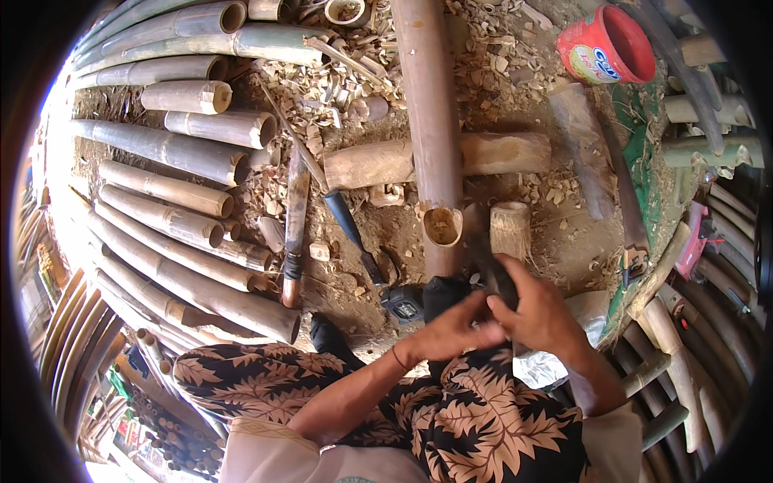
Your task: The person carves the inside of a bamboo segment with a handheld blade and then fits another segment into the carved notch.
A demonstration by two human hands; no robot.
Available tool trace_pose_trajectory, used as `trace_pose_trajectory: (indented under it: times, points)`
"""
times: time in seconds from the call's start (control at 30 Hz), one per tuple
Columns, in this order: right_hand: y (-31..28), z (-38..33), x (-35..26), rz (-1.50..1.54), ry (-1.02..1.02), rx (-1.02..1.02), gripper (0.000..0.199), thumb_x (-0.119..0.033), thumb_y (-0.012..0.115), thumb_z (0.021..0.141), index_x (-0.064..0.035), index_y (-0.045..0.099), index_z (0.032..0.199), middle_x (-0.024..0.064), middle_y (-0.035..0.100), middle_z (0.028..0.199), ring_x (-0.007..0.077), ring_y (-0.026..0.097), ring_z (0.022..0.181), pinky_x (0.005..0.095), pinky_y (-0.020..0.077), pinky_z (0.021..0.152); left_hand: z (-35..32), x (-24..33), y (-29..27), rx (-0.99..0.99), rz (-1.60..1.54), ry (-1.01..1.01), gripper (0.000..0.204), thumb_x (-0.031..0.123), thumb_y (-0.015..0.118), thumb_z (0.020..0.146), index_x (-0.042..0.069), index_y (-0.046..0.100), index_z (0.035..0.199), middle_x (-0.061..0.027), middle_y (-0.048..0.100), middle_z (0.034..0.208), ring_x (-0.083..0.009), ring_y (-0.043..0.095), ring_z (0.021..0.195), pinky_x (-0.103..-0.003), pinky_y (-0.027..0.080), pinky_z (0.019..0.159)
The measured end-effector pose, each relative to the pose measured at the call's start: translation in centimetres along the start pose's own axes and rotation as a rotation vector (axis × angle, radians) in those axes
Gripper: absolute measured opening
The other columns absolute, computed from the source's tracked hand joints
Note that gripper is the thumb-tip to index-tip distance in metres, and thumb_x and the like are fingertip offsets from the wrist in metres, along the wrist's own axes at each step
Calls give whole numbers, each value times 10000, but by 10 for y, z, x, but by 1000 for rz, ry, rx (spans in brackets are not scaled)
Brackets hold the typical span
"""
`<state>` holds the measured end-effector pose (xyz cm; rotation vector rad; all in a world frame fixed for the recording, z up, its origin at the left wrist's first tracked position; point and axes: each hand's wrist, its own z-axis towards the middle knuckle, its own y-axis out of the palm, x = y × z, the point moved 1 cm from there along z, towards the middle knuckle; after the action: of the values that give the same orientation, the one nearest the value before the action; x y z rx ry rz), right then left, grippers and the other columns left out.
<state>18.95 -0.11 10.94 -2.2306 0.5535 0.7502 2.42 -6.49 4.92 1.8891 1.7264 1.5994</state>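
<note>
A thick bamboo pole point(427, 97) runs away from me, with an open notch point(443, 228) cut in its near part. My right hand point(535, 310) is closed round a dark, broad-bladed knife point(489, 253), its blade lying just right of the notch. In front of my lap, my left hand point(455, 332) reaches across to the right hand, close to the knife; its fingers are partly smeared, so their grip is unclear. Under the pole lies a crosswise log point(366, 165).
Cut bamboo lengths point(185, 149) fill the left side. A blue-handled tool point(345, 221) and a black tape measure point(403, 304) lie left of the pole. To the right are a short upright log point(510, 229), a saw point(634, 262) and a red bucket point(632, 48). Wood chips point(310, 88) cover the ground.
</note>
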Motion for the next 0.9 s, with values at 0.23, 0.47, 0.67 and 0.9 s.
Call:
trace_pose_trajectory:
  times: [0.23, 0.47, 0.67, 0.9]
  points:
    - [-8, 40, -26, -525, 11, -419, 404, -155, 608, 833, 35, 507, 1176, 223, 677, 780, 410, 681, 748, 497, 532, 670, 28, -5, -17, 475, -801, -190, 455, 422, 447, 1017, 96, 577, 1305, -11, 631, 951, -98, 570, 875, -336, 489, 781]
    - [32, 33, -14, -94, 206, -401, 527, -169, 623, 811, 7, 413, 1261, 313, 646, 772, 486, 646, 749, 540, 524, 716, 11, -9, -45, 508, 490, -105, 314, -8, 544, 885, 64, 622, 1181, -122, 612, 716, -190, 575, 553, -319, 485, 528]
    - [97, 21, -9, 191, 234, -133, 782, -138, 684, 775, -6, 275, 1428, 300, 642, 789, 474, 656, 753, 501, 545, 689, 7, 8, -74, 601, 684, -228, 466, 312, 484, 961, -57, 608, 704, -325, 565, 647, -487, 585, 609, -507, 471, 546]
    - [114, 23, -13, 167, 180, 20, 759, -129, 698, 782, -2, 315, 1425, 268, 661, 917, 426, 676, 794, 461, 558, 711, 6, 14, -88, 468, 828, -122, 107, 134, 582, 895, 38, 617, 922, -189, 600, 698, -334, 570, 558, -411, 474, 495]
